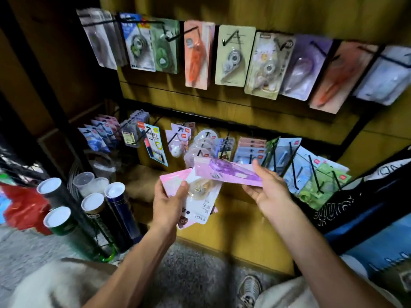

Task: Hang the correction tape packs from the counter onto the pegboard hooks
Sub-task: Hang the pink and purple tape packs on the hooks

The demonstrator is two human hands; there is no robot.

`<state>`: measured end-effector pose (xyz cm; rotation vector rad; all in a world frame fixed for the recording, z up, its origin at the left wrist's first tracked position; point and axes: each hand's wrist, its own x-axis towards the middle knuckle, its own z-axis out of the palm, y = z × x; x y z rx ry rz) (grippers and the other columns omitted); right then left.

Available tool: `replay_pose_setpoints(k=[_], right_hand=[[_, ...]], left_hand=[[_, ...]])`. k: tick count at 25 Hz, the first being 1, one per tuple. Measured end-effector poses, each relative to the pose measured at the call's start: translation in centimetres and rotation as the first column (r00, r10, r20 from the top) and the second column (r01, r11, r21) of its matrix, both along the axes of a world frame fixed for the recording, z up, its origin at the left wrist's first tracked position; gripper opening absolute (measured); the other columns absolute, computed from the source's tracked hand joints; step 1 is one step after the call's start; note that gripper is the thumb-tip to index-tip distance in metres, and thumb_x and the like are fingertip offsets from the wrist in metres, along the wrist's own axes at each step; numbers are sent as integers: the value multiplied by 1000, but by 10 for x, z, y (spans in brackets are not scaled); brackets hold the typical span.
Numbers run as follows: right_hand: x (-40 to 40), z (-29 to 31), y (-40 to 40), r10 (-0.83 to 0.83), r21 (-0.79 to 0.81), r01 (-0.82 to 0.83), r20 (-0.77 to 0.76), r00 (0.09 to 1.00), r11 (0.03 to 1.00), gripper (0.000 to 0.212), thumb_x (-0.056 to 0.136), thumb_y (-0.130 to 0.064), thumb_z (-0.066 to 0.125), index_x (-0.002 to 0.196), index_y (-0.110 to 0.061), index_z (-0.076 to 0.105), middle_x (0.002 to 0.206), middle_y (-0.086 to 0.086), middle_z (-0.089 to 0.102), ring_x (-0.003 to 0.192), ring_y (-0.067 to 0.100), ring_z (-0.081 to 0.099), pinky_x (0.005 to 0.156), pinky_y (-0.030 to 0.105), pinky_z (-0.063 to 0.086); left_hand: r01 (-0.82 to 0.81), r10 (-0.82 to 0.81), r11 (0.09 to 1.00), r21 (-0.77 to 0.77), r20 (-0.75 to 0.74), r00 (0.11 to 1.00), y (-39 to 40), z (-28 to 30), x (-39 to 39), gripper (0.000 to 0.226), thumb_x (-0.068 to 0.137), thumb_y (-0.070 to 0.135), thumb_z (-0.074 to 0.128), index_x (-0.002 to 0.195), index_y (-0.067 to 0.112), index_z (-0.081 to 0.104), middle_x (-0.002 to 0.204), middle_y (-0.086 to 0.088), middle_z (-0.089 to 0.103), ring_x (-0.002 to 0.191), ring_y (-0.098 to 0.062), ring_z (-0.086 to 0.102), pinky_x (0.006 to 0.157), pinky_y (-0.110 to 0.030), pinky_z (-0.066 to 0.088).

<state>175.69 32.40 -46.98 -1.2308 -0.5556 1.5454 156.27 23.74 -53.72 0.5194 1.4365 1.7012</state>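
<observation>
Hands (169, 203) (266, 190) gripping packs (200, 196) (226, 172) near lower hooks (315, 174)

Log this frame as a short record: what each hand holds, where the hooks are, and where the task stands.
left hand: grip closed on a stack of pink packs
right hand: grip closed on one purple pack, held roughly flat
upper hooks: a row of hung packs
lower hooks: more hung packs, just beyond the hands
task stage: both hands' packs not yet on a hook
</observation>
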Motion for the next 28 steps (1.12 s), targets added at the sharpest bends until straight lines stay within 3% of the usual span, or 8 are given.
replay_pose_setpoints(k=[3,6,8,11,17,22,26,28], right_hand=[[-20,0,-12,-38,38,38,-9,999,999,40,77,-6,79,108,-16,57,97,8,69,74,20,68,57,35,58],[-26,-6,-25,58,112,-71,116,992,991,32,77,-6,80,104,-11,63,92,8,72,66,15,66,52,24,50],[-25,-8,-30,183,133,-219,241,953,967,26,78,-14,81,99,-13,67,83,3,74,59,10,68,44,19,47],[-27,-3,-33,392,104,-454,361,846,885,23,81,-26,78,99,-16,69,79,0,76,63,15,70,52,29,53],[-53,36,-30,497,215,-587,356,791,781,26,89,-22,71,108,-12,56,104,8,73,73,17,73,44,30,55],[-79,63,-21,527,279,-611,324,786,741,24,93,-1,56,112,-16,62,101,9,76,88,42,71,82,54,55],[-86,69,-24,472,274,-647,496,729,711,12,97,-22,59,106,-16,62,71,5,72,42,16,57,43,24,44],[-82,70,-23,381,290,-626,589,713,724,13,95,-29,61,100,-16,64,62,6,67,37,12,48,38,20,36]], left_hand=[[36,-34,999,21,-103,994,-1,11,7,53,91,36,68,136,50,44,71,-2,56,38,-8,46,39,-22,38],[77,-68,995,68,-130,989,0,26,6,31,86,48,68,115,37,68,53,6,51,40,-9,42,40,-22,38],[87,-76,994,66,-146,986,1,35,5,37,74,51,76,106,34,72,70,12,66,49,-10,55,43,-26,45],[71,-49,990,121,-178,983,3,41,3,38,68,26,89,102,33,72,101,11,72,73,-3,69,51,-21,52],[43,33,978,205,-352,935,12,68,-17,28,79,15,81,97,36,74,107,21,68,94,21,59,62,-1,45],[-6,114,950,313,-327,938,21,102,-43,21,79,22,81,99,26,76,99,17,75,97,-5,69,82,-25,54],[72,88,937,342,-431,898,24,114,-51,23,75,19,84,93,30,75,95,28,73,94,10,65,74,-7,49],[97,78,928,359,-443,893,29,117,-50,23,76,16,84,89,32,74,94,30,72,92,14,63,70,-2,46]])
